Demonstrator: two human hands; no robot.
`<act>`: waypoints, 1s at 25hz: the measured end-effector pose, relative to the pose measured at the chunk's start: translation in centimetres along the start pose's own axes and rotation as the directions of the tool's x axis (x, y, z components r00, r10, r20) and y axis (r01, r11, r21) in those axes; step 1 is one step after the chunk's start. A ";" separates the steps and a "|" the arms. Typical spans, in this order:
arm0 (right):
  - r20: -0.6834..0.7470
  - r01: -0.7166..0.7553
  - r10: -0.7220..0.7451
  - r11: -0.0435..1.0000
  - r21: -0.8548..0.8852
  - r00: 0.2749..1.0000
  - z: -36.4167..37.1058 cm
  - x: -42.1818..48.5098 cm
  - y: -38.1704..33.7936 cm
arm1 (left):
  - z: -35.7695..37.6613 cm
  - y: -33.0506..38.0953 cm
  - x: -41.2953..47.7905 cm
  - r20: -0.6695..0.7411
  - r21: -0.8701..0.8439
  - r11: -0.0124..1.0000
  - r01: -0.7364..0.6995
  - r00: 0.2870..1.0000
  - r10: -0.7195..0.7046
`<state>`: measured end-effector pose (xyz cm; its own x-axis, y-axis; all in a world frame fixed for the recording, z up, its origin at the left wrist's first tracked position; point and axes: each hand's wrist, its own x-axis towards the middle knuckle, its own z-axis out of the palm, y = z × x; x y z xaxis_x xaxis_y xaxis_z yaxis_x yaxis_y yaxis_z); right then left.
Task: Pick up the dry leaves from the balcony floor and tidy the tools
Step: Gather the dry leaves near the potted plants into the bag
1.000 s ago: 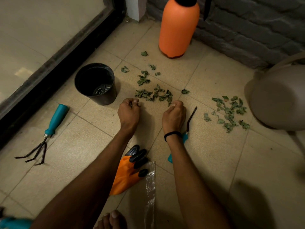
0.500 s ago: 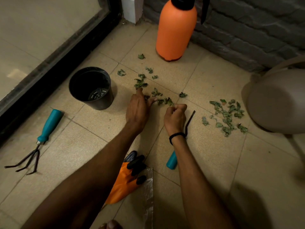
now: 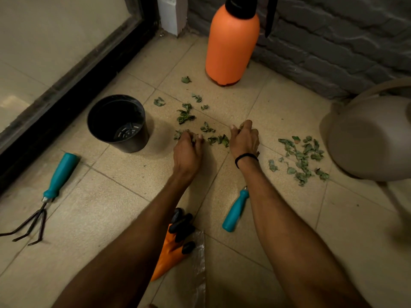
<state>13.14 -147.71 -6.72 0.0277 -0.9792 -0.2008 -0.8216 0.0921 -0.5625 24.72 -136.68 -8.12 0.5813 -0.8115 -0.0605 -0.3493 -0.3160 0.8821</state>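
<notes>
Dry green leaves (image 3: 185,116) lie scattered on the tiled balcony floor in front of me. A second patch of leaves (image 3: 300,156) lies to the right. My left hand (image 3: 188,150) has its fingers curled around a clump of leaves at the near edge of the middle patch. My right hand (image 3: 243,138), with a black band on the wrist, grips leaves just to the right. A teal-handled hand rake (image 3: 51,192) lies at the left. Another teal-handled tool (image 3: 235,210) lies partly under my right forearm. An orange glove (image 3: 173,245) with black fingertips lies between my arms.
An empty black plastic pot (image 3: 117,123) stands left of the leaves. An orange sprayer bottle (image 3: 231,43) stands by the grey brick wall (image 3: 333,41). A beige watering can (image 3: 369,138) is at the right. A dark door frame (image 3: 66,85) runs along the left. Clear plastic wrap (image 3: 199,263) lies by the glove.
My left hand has pulled back from the farther leaves and closed on a clump. My right hand has moved forward and to the right, gathering the leaf that lay there.
</notes>
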 end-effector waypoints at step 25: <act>-0.057 0.116 -0.112 0.991 0.072 0.992 0.5 -5.7 0.1 | 0.2 1.6 -0.5 0.095 0.335 0.942 0.027 0.994 -0.062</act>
<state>13.12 -142.02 -6.02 0.0876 -0.9920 -0.0904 -0.7695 -0.0098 -0.6386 23.74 -136.86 -6.80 0.5291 -0.8335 -0.1592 -0.5599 -0.4839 0.6726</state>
